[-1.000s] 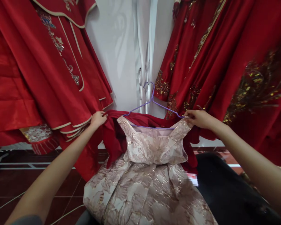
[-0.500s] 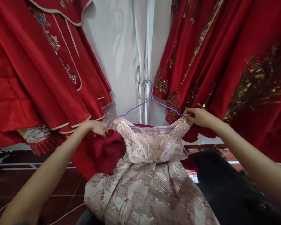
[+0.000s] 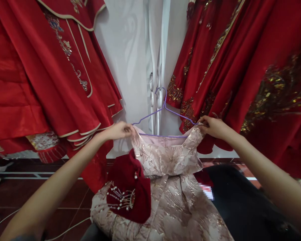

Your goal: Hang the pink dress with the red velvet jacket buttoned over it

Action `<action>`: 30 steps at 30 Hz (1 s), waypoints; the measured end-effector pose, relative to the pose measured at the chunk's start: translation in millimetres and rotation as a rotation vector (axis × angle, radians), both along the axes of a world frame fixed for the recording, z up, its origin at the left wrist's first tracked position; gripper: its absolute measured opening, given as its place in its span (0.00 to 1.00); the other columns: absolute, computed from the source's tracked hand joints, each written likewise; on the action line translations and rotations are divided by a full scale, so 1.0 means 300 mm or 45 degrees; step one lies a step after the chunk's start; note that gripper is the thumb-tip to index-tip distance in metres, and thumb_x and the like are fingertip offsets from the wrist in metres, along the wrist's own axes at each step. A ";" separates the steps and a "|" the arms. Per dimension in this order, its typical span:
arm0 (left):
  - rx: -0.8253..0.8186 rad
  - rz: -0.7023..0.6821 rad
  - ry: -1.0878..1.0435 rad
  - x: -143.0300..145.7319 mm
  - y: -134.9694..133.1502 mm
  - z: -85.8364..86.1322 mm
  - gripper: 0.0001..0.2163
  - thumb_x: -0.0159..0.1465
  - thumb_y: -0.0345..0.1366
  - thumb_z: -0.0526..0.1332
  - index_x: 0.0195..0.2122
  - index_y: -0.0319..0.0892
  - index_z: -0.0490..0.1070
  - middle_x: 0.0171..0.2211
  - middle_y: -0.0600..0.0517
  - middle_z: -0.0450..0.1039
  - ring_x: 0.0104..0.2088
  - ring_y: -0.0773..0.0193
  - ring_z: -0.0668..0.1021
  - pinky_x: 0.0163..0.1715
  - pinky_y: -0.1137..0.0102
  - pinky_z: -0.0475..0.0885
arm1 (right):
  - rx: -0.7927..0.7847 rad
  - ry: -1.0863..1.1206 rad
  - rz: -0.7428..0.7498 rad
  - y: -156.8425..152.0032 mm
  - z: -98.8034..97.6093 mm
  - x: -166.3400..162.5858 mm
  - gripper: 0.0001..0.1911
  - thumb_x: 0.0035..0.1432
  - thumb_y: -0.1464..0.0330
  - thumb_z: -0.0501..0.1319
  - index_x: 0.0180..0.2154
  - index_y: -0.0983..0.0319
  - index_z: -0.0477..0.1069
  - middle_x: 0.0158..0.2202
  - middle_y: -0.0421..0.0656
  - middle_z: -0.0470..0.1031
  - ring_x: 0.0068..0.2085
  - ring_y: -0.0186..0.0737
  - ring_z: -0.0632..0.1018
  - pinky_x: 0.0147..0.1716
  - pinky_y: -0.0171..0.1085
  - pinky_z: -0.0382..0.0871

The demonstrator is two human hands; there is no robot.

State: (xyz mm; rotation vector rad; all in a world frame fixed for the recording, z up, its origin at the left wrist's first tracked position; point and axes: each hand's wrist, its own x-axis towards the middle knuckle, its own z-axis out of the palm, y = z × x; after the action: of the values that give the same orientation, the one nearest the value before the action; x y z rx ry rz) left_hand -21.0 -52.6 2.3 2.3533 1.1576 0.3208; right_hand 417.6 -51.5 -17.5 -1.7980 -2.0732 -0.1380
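A pale pink-and-gold brocade dress [image 3: 165,157] hangs on a thin purple wire hanger [image 3: 163,107]. My left hand [image 3: 121,130] pinches its left shoulder strap near the hanger's end. At the other end, my right hand [image 3: 210,125] is closed on the right strap by the hanger tip. A dark red velvet garment piece [image 3: 130,164] lies folded over the left front of the dress, below my left hand. On it are a beaded tassel ornament [image 3: 125,199] and a small pearl fastening.
Red garments with cream piping [image 3: 72,90] hang at the left. Red gowns with gold sequins [image 3: 215,67] hang at the right. Behind are white cabinet doors [image 3: 127,50]. A dark surface [image 3: 238,197] lies at the lower right, beside red floor tiles [image 3: 72,197].
My left hand has let go of the red velvet and moved up and right to the dress strap. The velvet now lies over the dress front, ornament showing. The right hand keeps its grip.
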 end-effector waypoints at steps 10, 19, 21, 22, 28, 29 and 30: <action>0.698 0.399 0.227 -0.054 0.090 -0.143 0.19 0.66 0.46 0.50 0.44 0.40 0.75 0.40 0.44 0.79 0.39 0.56 0.79 0.38 0.68 0.70 | 0.140 -0.027 0.072 -0.061 -0.051 -0.005 0.10 0.63 0.66 0.51 0.42 0.62 0.67 0.35 0.48 0.79 0.34 0.46 0.80 0.33 0.38 0.68; 0.755 0.681 0.413 -0.039 -0.007 -0.141 0.22 0.68 0.44 0.45 0.39 0.39 0.78 0.36 0.40 0.79 0.37 0.52 0.80 0.36 0.66 0.68 | 0.279 -0.127 -0.233 -0.166 -0.100 -0.046 0.13 0.65 0.65 0.49 0.45 0.62 0.68 0.30 0.47 0.79 0.27 0.46 0.78 0.25 0.38 0.63; 0.724 0.776 0.533 -0.037 -0.027 -0.146 0.24 0.69 0.43 0.43 0.37 0.37 0.77 0.35 0.37 0.78 0.37 0.49 0.80 0.36 0.64 0.69 | 0.256 -0.124 -0.333 -0.188 -0.123 -0.056 0.14 0.65 0.65 0.48 0.45 0.63 0.68 0.27 0.48 0.78 0.25 0.47 0.78 0.24 0.38 0.61; 0.688 0.801 0.596 -0.037 -0.037 -0.151 0.24 0.68 0.43 0.43 0.36 0.37 0.77 0.34 0.36 0.78 0.38 0.48 0.80 0.36 0.64 0.69 | 0.231 -0.120 -0.372 -0.200 -0.136 -0.059 0.14 0.65 0.65 0.48 0.45 0.64 0.68 0.26 0.48 0.77 0.25 0.47 0.78 0.24 0.38 0.61; 0.429 0.557 0.780 -0.008 -0.113 -0.170 0.17 0.64 0.42 0.51 0.31 0.38 0.76 0.32 0.39 0.77 0.36 0.50 0.79 0.33 0.65 0.70 | -0.156 -0.179 -0.261 -0.296 -0.197 -0.042 0.11 0.61 0.67 0.53 0.34 0.62 0.72 0.26 0.48 0.78 0.29 0.49 0.79 0.25 0.39 0.62; 0.482 0.473 0.729 0.009 -0.126 -0.166 0.18 0.66 0.43 0.50 0.31 0.39 0.76 0.32 0.40 0.76 0.37 0.51 0.78 0.34 0.65 0.71 | -0.225 -0.195 -0.214 -0.315 -0.199 -0.038 0.11 0.60 0.67 0.53 0.32 0.61 0.73 0.26 0.48 0.78 0.29 0.48 0.79 0.25 0.39 0.62; 0.551 0.378 0.661 0.031 -0.137 -0.159 0.20 0.67 0.43 0.48 0.32 0.40 0.76 0.32 0.41 0.76 0.39 0.52 0.78 0.35 0.65 0.71 | -0.279 -0.206 -0.166 -0.335 -0.197 -0.037 0.11 0.59 0.67 0.53 0.30 0.60 0.73 0.26 0.47 0.78 0.28 0.48 0.79 0.24 0.38 0.61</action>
State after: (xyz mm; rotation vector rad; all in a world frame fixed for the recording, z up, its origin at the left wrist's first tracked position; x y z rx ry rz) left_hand -11.8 -93.7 -45.4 2.7289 1.8471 0.0544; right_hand 406.6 -151.9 -76.7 -2.1175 -2.1514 -0.0983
